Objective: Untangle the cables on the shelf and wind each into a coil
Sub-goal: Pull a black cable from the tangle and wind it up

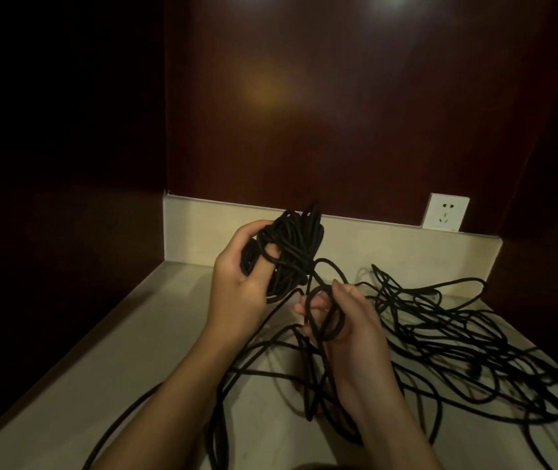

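My left hand (pixel 236 283) grips a thick bundle of wound black cable (pixel 291 245), held up above the pale shelf (pixel 108 368), with its fingers curled through the loops. My right hand (pixel 342 320) is lower and just to the right, its fingers curled round a single loop of the same black cable (pixel 321 317) that runs up to the bundle. A loose tangle of black cable (pixel 457 340) sprawls over the shelf to the right and under both forearms.
A white wall socket (pixel 445 212) sits on the back upstand at the right. Dark wooden panels close the shelf at the back and left. A cable strand (pixel 125 415) trails to the front edge at lower left.
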`<state>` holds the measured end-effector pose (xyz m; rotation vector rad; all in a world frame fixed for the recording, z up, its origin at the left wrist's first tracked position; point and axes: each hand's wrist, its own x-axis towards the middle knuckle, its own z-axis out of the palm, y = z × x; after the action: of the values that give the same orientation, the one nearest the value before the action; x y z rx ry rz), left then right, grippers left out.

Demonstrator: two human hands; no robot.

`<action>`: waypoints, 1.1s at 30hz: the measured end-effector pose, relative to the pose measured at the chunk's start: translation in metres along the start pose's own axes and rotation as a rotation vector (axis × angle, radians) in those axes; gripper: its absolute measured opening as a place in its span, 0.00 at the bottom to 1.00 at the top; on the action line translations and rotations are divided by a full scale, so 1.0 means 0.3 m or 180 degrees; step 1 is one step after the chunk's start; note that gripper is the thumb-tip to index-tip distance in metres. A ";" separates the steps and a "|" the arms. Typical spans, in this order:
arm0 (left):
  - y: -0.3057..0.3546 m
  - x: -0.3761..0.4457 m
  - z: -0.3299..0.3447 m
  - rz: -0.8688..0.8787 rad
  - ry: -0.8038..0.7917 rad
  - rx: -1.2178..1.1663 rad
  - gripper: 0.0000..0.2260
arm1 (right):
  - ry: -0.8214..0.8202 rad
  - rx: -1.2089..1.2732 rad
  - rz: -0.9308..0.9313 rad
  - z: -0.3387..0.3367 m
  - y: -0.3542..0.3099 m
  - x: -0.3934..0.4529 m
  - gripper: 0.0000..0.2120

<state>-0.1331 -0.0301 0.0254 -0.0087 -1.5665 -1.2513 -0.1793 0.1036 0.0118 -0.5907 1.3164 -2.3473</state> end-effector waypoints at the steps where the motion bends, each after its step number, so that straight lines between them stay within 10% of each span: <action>1: -0.003 -0.003 0.001 -0.0007 -0.0040 0.0013 0.10 | 0.0027 0.0090 0.0054 -0.003 -0.003 0.000 0.10; 18: -0.004 0.011 -0.042 -0.0410 0.0242 0.0070 0.09 | -0.0501 -0.1443 -0.0197 0.033 -0.033 0.027 0.25; 23: 0.002 0.033 -0.055 -0.1095 0.0469 -0.1058 0.09 | -0.0964 -0.2836 -0.0861 0.033 0.000 0.003 0.14; 26: 0.020 0.029 -0.059 -0.1416 0.0528 -0.2032 0.10 | -0.0701 -0.2929 -0.1188 0.017 0.011 0.006 0.25; 33: 0.033 0.033 -0.062 -0.1674 0.0838 -0.3003 0.12 | -0.0599 -0.2815 -0.1279 0.006 0.005 0.000 0.10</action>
<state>-0.1186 -0.0443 0.0369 -0.0354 -0.6494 -2.2108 -0.1782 0.1015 0.0112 -1.3941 2.2867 -1.7879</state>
